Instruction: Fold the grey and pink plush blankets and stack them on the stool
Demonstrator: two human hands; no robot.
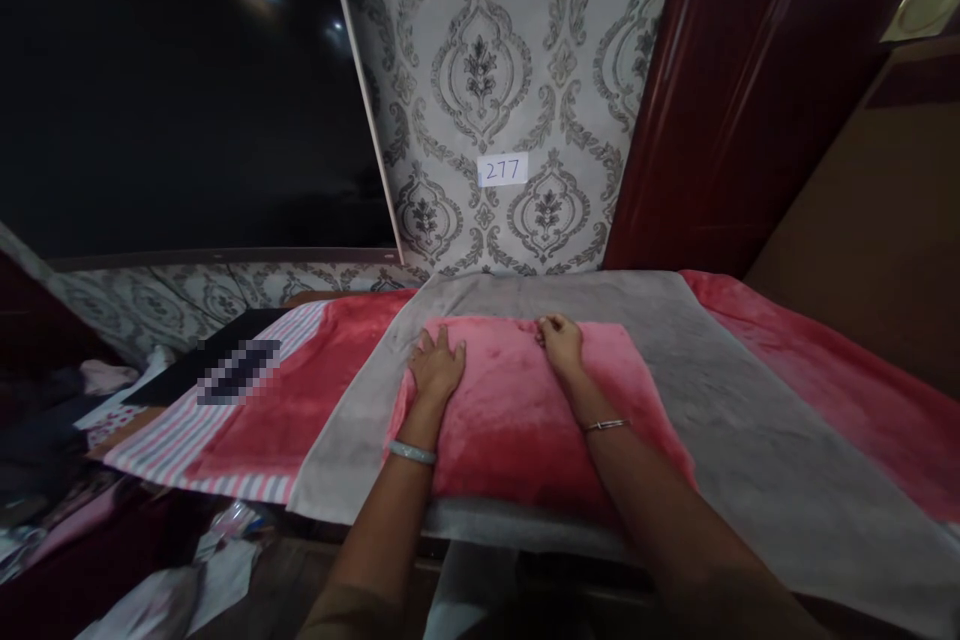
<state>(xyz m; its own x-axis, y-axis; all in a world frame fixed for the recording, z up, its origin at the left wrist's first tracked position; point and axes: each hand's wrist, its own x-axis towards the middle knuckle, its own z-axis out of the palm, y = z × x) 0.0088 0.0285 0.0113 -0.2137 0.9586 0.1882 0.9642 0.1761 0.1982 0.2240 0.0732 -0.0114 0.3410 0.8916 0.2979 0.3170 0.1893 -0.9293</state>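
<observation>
A folded plush cloth (487,410), pale pink at the far side and deep red toward me, lies flat on a grey plush blanket (352,400). My left hand (437,365) rests on its far left corner, palm down with fingers spread. Close to the cloth's far edge, my right hand (561,342) is closed, thumb and fingertips pinched together at the pink surface. Whatever sits between those fingertips is too small or hidden to make out. Slight creases mark the pile beside them.
Red fabric with a striped border (255,490) spreads to the left, under a pixelated dark patch. More red fabric (810,360) lies right. Behind stand a large black screen (187,100), patterned wallpaper with a "277" label (502,169), and a dark red panel (712,100). Clutter fills the lower left.
</observation>
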